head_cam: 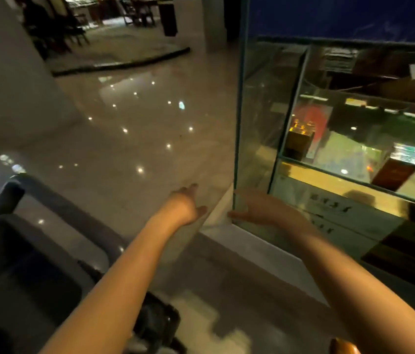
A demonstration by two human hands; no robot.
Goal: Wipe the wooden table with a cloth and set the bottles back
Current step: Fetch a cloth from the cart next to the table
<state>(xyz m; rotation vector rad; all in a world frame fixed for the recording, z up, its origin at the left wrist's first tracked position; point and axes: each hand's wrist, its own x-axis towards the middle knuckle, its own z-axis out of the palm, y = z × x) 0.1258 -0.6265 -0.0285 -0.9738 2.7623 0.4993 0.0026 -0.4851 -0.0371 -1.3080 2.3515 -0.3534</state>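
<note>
Both my arms reach forward over a shiny stone floor. My left hand (pixel 186 204) is open with fingers spread and holds nothing, just left of the lower corner of a glass display case (pixel 265 123). My right hand (pixel 260 206) is also open and empty, its fingers at that same glass corner. Whether it touches the glass I cannot tell. No cloth, bottle or wooden table shows clearly. A rounded brown wooden edge (pixel 343 346) peeks in at the bottom right.
The display case stands on a pale plinth (pixel 252 241) and holds boxed items (pixel 299 141). A dark upholstered chair (pixel 22 251) fills the lower left. A black object (pixel 158 320) lies on the floor below my left arm. Chairs stand far back.
</note>
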